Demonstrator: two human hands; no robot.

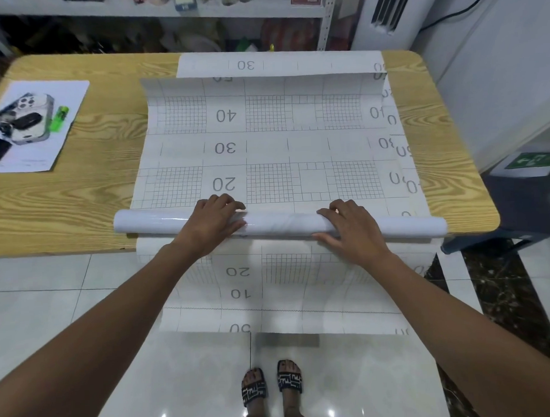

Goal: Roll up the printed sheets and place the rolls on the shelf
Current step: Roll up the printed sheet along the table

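Note:
A white printed sheet [265,146] with grids and numbers lies spread across the wooden table [79,190]. Its near end is wound into a long glossy roll [283,224] lying crosswise by the table's front edge. My left hand [210,223] grips the roll left of its middle, fingers curled over its far side. My right hand [354,227] grips it right of the middle, thumb on the near side. A second printed sheet [286,289] lies beneath and hangs over the front edge toward the floor. The white shelf [154,13] stands behind the table.
A loose paper [73,90] at the table's left carries a phone [30,120], dark small items and a green lighter [60,118]. The shelf is crowded with goods. A dark stool [502,231] stands at the table's right corner. My sandalled feet [272,384] stand on the tiled floor.

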